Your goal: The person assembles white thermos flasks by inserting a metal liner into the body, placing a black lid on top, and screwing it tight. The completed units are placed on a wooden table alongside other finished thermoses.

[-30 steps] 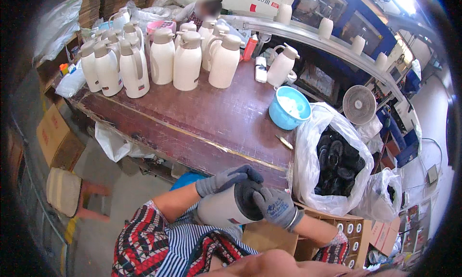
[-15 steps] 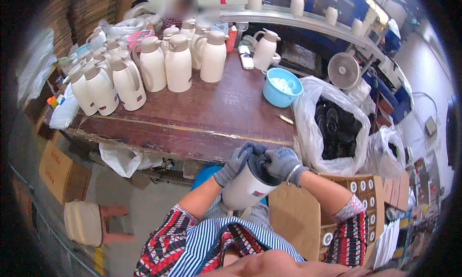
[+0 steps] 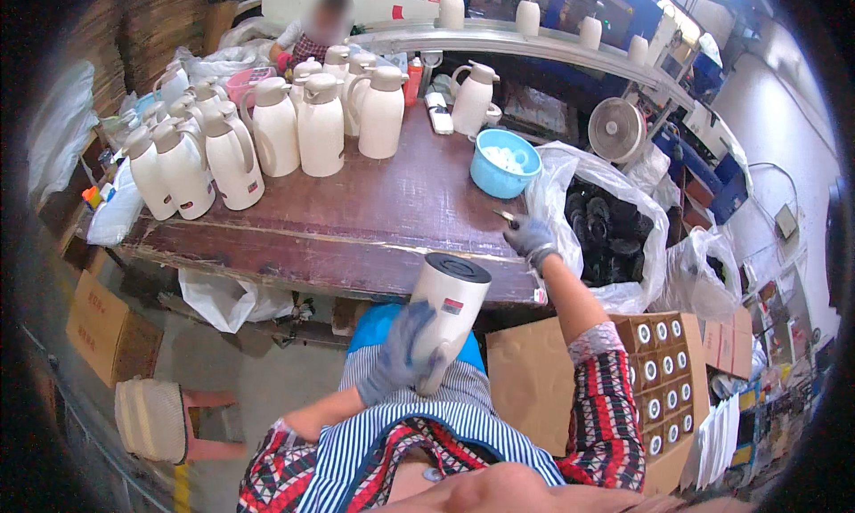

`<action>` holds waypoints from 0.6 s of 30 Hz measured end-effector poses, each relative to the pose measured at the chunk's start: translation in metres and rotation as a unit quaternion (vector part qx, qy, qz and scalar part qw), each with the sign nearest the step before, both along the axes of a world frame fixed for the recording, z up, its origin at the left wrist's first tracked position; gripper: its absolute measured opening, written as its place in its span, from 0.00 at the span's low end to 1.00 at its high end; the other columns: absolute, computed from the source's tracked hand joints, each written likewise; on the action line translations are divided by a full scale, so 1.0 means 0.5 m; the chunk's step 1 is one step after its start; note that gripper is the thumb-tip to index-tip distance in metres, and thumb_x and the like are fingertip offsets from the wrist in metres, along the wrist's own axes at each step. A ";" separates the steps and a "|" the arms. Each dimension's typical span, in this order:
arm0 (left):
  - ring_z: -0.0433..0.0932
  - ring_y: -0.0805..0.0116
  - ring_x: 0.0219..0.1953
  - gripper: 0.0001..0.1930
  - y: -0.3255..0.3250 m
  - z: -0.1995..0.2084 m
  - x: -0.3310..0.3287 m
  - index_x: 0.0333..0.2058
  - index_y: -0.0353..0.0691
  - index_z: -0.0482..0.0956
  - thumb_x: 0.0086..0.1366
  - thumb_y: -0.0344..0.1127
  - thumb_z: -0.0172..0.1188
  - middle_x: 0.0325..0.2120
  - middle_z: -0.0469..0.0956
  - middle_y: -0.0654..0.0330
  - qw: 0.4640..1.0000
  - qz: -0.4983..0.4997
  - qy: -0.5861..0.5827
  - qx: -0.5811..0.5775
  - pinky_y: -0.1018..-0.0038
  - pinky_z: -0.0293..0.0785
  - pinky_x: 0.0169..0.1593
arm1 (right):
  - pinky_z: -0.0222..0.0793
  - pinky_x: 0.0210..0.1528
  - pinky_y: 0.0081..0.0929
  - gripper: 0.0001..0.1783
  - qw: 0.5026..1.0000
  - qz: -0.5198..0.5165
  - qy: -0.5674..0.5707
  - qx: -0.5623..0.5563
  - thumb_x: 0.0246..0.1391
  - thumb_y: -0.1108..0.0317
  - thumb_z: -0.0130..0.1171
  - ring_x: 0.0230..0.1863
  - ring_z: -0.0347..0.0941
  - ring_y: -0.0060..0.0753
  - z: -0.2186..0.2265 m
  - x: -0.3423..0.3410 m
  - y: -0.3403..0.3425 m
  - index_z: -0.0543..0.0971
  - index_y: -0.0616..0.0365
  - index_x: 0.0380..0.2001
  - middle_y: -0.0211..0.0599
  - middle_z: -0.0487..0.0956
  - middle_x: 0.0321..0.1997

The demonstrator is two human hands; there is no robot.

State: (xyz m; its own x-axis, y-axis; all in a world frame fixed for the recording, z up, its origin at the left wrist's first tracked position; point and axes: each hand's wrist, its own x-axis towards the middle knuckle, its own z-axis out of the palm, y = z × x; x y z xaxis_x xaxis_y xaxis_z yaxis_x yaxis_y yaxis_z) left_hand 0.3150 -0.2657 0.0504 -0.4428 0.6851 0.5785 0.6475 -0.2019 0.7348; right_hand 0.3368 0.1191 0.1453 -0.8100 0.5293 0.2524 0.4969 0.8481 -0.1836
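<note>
Left hand (image 3: 401, 353), grey-gloved, closed around lower body of cream cylindrical vacuum flask with black cap (image 3: 445, 321). Flask held over lap, below counter (image 3: 356, 219) edge, long axis tilted, cap end up toward counter. Right hand (image 3: 532, 237), grey-gloved, extended to counter's near edge, fingers pinched on small object, possibly metal tool (image 3: 506, 216); grip unclear. Flask lies down-left of right hand; left hand nearer.

Cream flask (image 3: 445, 321), grey gloves (image 3: 401, 353), blue bowl (image 3: 505, 164).

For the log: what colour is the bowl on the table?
Light blue bowl, holding white pieces; clearest in the head view.
</note>
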 end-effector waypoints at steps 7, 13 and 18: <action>0.51 0.26 0.72 0.49 -0.034 -0.051 0.065 0.72 0.45 0.57 0.54 0.52 0.69 0.72 0.52 0.40 0.954 0.079 0.216 -0.192 0.35 0.52 0.69 | 0.76 0.54 0.48 0.20 0.972 -0.068 -0.223 0.036 0.65 0.52 0.53 0.52 0.81 0.52 -0.224 0.022 0.084 0.85 0.52 0.46 0.48 0.84 0.50; 0.51 0.32 0.74 0.45 -0.029 -0.069 0.056 0.71 0.35 0.58 0.52 0.36 0.62 0.72 0.56 0.41 0.985 0.068 0.120 -0.104 0.44 0.51 0.74 | 0.66 0.66 0.37 0.30 0.871 0.274 0.180 -0.366 0.69 0.52 0.55 0.61 0.74 0.36 -0.055 0.010 -0.107 0.73 0.62 0.65 0.41 0.78 0.62; 0.60 0.38 0.69 0.45 -0.044 -0.065 0.076 0.69 0.35 0.61 0.53 0.40 0.67 0.67 0.63 0.41 0.986 0.078 0.032 -0.141 0.48 0.58 0.71 | 0.74 0.53 0.30 0.19 0.867 0.281 -0.004 -0.411 0.62 0.59 0.67 0.47 0.77 0.25 0.015 0.016 -0.183 0.82 0.62 0.49 0.35 0.85 0.45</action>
